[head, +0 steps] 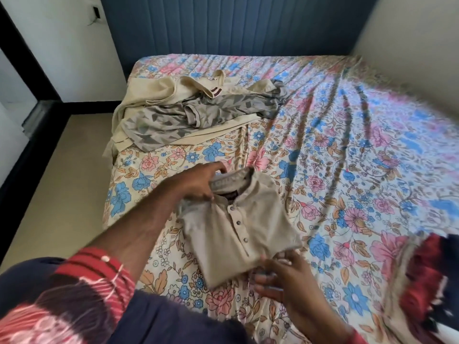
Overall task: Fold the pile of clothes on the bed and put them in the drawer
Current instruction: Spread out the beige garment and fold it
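Two hands on folded beige henley shirt (pixel 238 227), near-centre of bed (pixel 347 150) | my left hand (pixel 198 181) pinches collar, right hand (pixel 275 274) grips near hem | risk: uneven lift unfolds it | unfolded pile (pixel 188 112) far-left.

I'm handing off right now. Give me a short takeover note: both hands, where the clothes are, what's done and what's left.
Left hand: grips the collar end of the beige button shirt.
Right hand: holds the shirt's near edge; the image is blurred there.
Shirt: folded into a compact rectangle, buttons up, lying on the floral bed sheet in front of the person.
Pile: a grey patterned garment and cream ones, unfolded, at the far left of the bed.
Done: this shirt looks folded.
Left: fold the pile, then put everything in the drawer, which is not in view.
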The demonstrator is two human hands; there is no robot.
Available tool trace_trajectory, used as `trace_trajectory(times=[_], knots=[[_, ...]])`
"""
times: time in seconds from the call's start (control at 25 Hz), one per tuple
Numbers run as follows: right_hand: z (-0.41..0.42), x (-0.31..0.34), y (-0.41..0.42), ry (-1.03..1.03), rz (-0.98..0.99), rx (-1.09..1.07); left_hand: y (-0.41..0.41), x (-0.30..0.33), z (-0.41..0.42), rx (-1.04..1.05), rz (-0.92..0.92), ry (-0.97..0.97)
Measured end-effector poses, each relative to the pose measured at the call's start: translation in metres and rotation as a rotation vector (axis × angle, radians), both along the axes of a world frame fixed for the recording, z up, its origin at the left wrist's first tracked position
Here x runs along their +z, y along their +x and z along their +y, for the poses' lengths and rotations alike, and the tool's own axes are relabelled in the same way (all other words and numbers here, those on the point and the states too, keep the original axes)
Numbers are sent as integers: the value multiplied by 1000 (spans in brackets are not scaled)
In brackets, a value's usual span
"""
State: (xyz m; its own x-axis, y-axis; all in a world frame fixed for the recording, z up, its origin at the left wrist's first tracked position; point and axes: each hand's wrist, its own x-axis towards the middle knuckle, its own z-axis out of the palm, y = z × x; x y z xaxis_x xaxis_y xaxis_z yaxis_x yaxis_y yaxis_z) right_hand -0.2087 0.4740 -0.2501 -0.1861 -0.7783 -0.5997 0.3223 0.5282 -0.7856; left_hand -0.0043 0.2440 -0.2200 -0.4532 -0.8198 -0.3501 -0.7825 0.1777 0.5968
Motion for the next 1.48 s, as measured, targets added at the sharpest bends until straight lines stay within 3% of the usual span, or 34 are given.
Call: trace_trajectory(times=[0.04,0.12,0.24,0.32,0.48,0.6,0.72,0.96,1.12,1.48], knots=[[9,-5,-7,28,49,-18,-10,-4,-1,-20,-77,-34],[6,-5,-28,1,366,-67,-12,-16,6,63,-135,-167],[-31,5,-57,-123,795,20,17,-34,29,457,-34,-354],[-68,4,-64,-124,867,174,34,-40,55,670,-45,-306],[-124,-12,-52,-49,983,341,23,-45,98,784,108,-4],[-143,-12,-39,-81,912,410,3,-45,101,837,274,120],[-146,-13,-29,-88,777,462,-8,-47,101,896,301,138],[-127,4,-42,-251,589,341,-24,-26,114,803,297,-35],[-82,24,-82,-362,621,169,-48,-19,110,608,360,-146],[97,108,-259,-364,695,-508,-283,35,159,115,756,90]])
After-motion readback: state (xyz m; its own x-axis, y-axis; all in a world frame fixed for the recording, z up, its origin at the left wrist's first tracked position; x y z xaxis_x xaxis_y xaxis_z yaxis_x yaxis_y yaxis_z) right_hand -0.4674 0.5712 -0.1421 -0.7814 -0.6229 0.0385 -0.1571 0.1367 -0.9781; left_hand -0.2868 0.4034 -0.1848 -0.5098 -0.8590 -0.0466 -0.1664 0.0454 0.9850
